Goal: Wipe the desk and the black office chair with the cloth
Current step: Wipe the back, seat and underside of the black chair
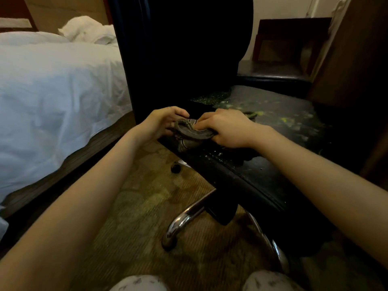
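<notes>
Knees (138,282) in pale patterned fabric sit at the bottom edge, so the person seems to be crouched or kneeling low in front of the black office chair (247,179). Both bare forearms reach forward and meet at the near left edge of the seat. The cloth (190,133), a grey rag with a darker hem, is bunched between the two hands and rests against that seat edge. The left hand (162,122) curls around the cloth's left end with its fingers bent in, and the right hand (226,128) is closed in a fist on the other end, knuckles up.

The seat is dusty, with pale specks near the hands and greenish crumbs (289,120) scattered farther back toward the right. The tall backrest (180,49) rises dark behind the hands. Below, the chrome base leg (184,219) and a small caster (176,168) stand on the patterned carpet (147,196). A bed with white sheets (52,91) lies to the left. I cannot pick out the desk with any certainty.

My reading is that the chair stage is under way, and that the hands are folding or regathering the cloth rather than wiping. The next move calls for a flat, clean face of cloth pressed to the seat, then strokes that gather the crumbs together instead of pushing them onto the carpet.
</notes>
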The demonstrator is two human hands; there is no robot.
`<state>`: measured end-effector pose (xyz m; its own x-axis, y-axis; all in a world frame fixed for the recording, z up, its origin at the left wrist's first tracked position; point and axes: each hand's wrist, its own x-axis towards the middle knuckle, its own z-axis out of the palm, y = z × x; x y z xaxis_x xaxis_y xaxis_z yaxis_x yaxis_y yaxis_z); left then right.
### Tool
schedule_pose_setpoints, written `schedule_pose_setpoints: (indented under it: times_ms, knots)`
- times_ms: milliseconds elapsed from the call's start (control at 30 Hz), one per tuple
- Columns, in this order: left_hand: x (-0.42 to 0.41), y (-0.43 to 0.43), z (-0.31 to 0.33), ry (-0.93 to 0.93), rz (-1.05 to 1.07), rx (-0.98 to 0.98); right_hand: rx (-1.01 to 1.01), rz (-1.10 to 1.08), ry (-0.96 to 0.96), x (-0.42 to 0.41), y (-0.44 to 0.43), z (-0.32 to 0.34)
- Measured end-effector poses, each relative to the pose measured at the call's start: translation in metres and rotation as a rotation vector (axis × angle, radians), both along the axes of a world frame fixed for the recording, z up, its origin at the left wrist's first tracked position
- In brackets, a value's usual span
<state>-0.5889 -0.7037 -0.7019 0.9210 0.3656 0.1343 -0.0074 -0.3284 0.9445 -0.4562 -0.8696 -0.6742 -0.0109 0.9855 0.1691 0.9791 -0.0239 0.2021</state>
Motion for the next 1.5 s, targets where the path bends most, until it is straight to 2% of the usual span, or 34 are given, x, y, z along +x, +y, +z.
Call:
schedule_pose_setpoints:
  times_ms: [100,233,333,467,567,700,767,867,933,1033,1133,1200,1300,1367,1467,1500]
  knots:
    - [0.016,-0.008,-0.01,0.074,0.268,0.252,-0.062,0.046,-0.065,-0.004,-0.008,0.007]
    - [0.018,-0.009,-0.018,0.121,0.251,0.438,-0.203,0.164,-0.132,-0.019,-0.022,0.02]
    - [0.021,-0.013,-0.016,0.146,0.295,0.449,-0.215,0.232,-0.114,-0.025,-0.02,0.025]
    - [0.031,-0.029,-0.014,0.235,0.373,0.502,-0.087,0.15,-0.017,-0.016,-0.025,0.013]
    - [0.032,-0.034,-0.019,0.239,0.436,0.579,-0.176,0.211,0.052,-0.012,-0.037,0.01]
    - [0.035,-0.04,-0.023,0.269,0.505,0.661,-0.352,0.332,0.312,-0.003,-0.045,0.032]
    - [0.036,-0.041,-0.022,0.274,0.52,0.67,-0.281,0.338,0.375,0.001,-0.041,0.031]
    - [0.037,-0.041,-0.022,0.272,0.525,0.679,-0.135,0.296,0.344,0.002,-0.03,0.013]
    - [0.037,-0.043,-0.022,0.27,0.528,0.678,-0.193,0.295,0.368,0.003,-0.033,0.009]
    - [0.037,-0.044,-0.018,0.278,0.511,0.638,-0.325,0.356,0.533,0.009,-0.047,0.019]
    - [0.034,-0.04,-0.013,0.269,0.493,0.627,-0.305,0.358,0.594,0.016,-0.05,0.019]
    - [0.033,-0.037,-0.013,0.273,0.466,0.621,-0.248,0.326,0.641,0.025,-0.049,0.014]
    - [0.031,-0.035,-0.013,0.254,0.446,0.603,-0.064,0.147,0.708,0.051,-0.045,0.008]
    - [0.031,-0.035,-0.013,0.247,0.467,0.623,0.066,-0.027,0.609,0.068,-0.04,0.004]
    - [0.032,-0.042,-0.011,0.235,0.511,0.675,0.063,-0.254,0.37,0.075,-0.035,0.006]
    - [0.033,-0.044,-0.01,0.226,0.515,0.696,0.076,-0.276,0.344,0.073,-0.037,0.009]
